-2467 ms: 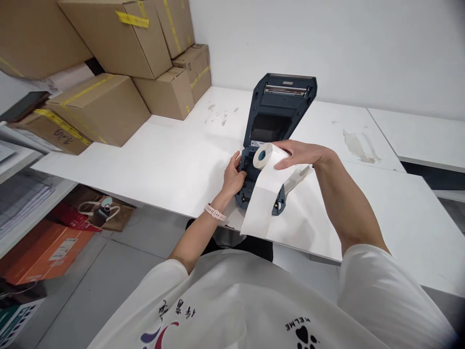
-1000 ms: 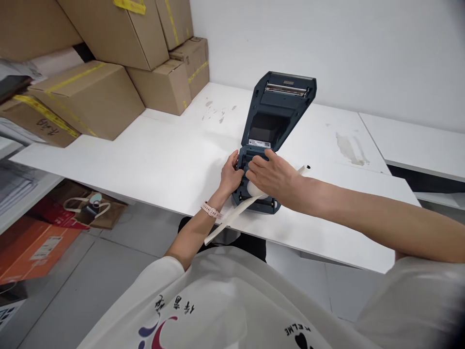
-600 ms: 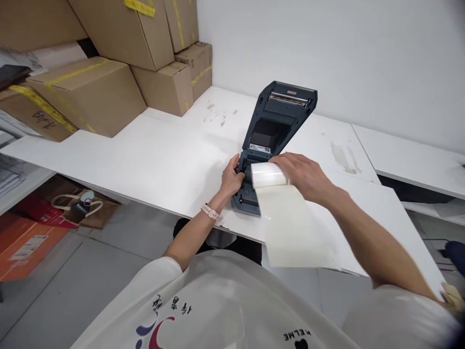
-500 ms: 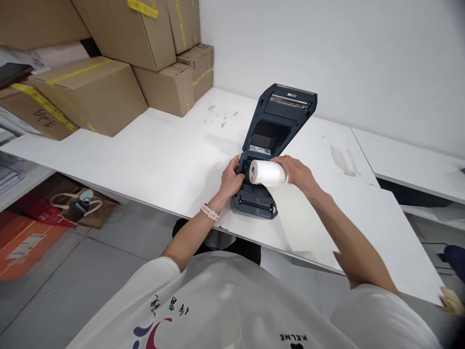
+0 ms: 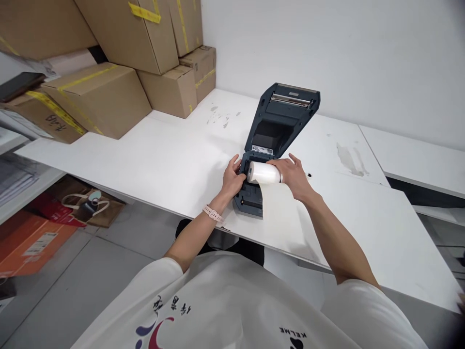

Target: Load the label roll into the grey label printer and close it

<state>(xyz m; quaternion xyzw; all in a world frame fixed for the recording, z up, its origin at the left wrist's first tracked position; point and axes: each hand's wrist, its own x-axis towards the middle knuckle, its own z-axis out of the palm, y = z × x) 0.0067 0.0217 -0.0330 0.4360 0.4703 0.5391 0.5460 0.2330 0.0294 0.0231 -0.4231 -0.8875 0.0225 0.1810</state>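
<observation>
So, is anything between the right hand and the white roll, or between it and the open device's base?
Nothing blocks the right hand, which holds the white roll. The loose strip partly covers the base; the space under the roll is hidden.

1 L hand [image 5: 232,179] + 1 R hand [image 5: 295,177], i.e. 2 tot. 1 dk. printer [image 5: 281,111], 1 wht. paper roll [image 5: 264,172], 1 wristband [image 5: 212,213]. Approx. 7 brn. cardboard boxes [image 5: 100,102] vis., L side of counter [image 5: 181,160]. Below: 1 orange box [image 5: 43,245], 1 handled bag [image 5: 113,212].
</observation>
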